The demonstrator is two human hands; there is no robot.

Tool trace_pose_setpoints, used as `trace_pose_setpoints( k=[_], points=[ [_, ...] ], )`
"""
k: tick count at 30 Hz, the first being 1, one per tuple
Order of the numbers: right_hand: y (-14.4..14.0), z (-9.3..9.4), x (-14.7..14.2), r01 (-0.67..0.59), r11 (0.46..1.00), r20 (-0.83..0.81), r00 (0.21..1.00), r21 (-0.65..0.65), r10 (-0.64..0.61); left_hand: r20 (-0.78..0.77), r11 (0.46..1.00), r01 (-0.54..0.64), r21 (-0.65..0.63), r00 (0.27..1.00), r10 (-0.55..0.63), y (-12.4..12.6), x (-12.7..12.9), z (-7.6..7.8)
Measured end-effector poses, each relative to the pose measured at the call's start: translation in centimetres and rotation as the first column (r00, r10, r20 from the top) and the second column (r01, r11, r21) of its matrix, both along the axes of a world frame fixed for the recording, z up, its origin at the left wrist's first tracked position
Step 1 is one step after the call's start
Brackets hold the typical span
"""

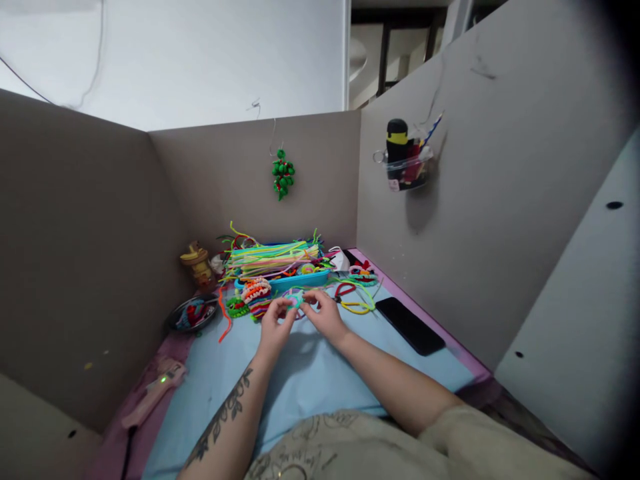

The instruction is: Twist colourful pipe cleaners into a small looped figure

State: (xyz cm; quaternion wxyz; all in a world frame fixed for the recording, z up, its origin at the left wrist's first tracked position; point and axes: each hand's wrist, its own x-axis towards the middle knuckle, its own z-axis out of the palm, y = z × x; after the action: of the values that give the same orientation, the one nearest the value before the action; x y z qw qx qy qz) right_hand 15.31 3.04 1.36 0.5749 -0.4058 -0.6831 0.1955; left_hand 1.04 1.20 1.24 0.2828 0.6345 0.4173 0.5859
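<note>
My left hand (276,325) and my right hand (326,315) meet over the middle of the table. Between their fingertips is a small turquoise pipe-cleaner piece (296,300), pinched from both sides, with some purple by it. Its exact shape is too small to make out. Just behind my left hand lie an orange-and-pink braided pipe-cleaner piece (256,289) and a striped multicoloured one (260,307). Right of my right hand, red-handled pliers or scissors (345,289) lie near a yellow pipe-cleaner loop (357,307).
A blue tray (285,283) at the back carries a heap of pipe cleaners (275,257). A black phone (410,325) lies right. At left are a dark bowl (173,321), a cup (199,267) and a pink corded tool (157,393) with a green light. Grey panels (450,233) enclose the table.
</note>
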Motion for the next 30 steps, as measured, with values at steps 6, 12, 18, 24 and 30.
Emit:
trace_pose_setpoints(
  k=[6, 12, 18, 24, 30],
  points=[
    [-0.02, 0.02, 0.03, -0.013, 0.999, -0.004, 1.0, -0.034, 0.013, -0.019, 1.0, -0.011, 0.013, 1.0, 0.011, -0.16, 0.09, 0.08],
    [0.09, -0.02, -0.01, -0.008, 0.997, -0.021, 1.0, -0.078, 0.007, -0.047, 0.999, -0.024, 0.04, 0.999, 0.026, -0.35, 0.18, 0.21],
    [0.03, 0.24, 0.11, -0.054, 0.998, -0.021, 0.998, -0.035, 0.054, -0.071, 0.998, -0.037, 0.059, 0.997, 0.041, -0.4, 0.17, 0.16],
    [-0.01, 0.61, 0.23, -0.096, 0.995, 0.038, 0.995, -0.02, 0.096, -0.123, 0.996, -0.042, 0.074, 0.991, 0.051, -0.36, 0.12, 0.15],
    [0.13, 0.64, 0.21, -0.149, 0.988, 0.035, 0.988, -0.043, 0.151, -0.14, 0.998, -0.038, 0.045, 0.989, 0.044, -0.31, 0.05, 0.19]
  ],
)
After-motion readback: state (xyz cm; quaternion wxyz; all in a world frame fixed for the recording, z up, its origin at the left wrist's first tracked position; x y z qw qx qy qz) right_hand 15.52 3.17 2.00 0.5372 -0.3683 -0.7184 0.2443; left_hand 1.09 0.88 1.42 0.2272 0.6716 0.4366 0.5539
